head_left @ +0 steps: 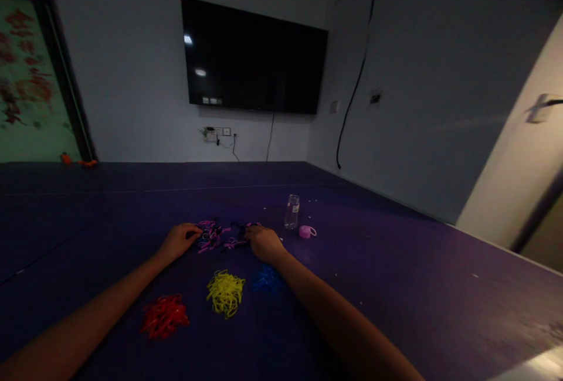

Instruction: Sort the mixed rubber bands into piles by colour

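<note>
A loose heap of small pink, purple and dark rubber bands (210, 237) lies on the purple floor mat between my hands. At its left edge is my left hand (179, 241), thumb and fingers curled in a pinch at the bands. My right hand (264, 244) bends over the right part of the heap, its fingertips closed on dark and pink bands. Exactly which bands are in each pinch is too small to tell. Closer to me sit a yellow rubber band pile (226, 293), a red pile (164, 316) and a blue pile (266, 279), partly beside my right forearm.
Beyond my right hand a clear bottle (291, 212) stands upright without its lid. Beside it lies a pink cap (305, 231) with a loop. Small white scraps dot the mat (396, 287). A television (255, 58) hangs on the far wall; a black cable (352, 99) dangles at right.
</note>
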A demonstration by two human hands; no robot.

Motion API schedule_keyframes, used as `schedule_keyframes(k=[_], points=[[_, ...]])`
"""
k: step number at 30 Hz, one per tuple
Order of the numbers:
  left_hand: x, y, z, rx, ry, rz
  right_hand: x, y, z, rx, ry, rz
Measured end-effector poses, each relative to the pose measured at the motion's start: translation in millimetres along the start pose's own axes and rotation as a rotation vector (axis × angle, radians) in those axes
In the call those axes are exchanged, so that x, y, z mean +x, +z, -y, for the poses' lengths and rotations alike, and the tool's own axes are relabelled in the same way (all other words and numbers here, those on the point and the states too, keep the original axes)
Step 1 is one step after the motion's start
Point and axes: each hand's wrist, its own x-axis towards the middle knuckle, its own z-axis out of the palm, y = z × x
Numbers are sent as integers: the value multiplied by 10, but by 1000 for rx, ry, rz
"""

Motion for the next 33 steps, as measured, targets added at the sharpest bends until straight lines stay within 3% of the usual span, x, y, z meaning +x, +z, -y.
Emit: schedule_keyframes(k=[12,20,33], points=[[-3,-39,-9,-54,-91,-74,-8,-32,17,10,-1,-3],[5,-32,85,-207,-204,-124,-9,-26,13,11,0,-5],[7,-27,110,-255,-242,-183,2,1,-7,13,-9,-1]])
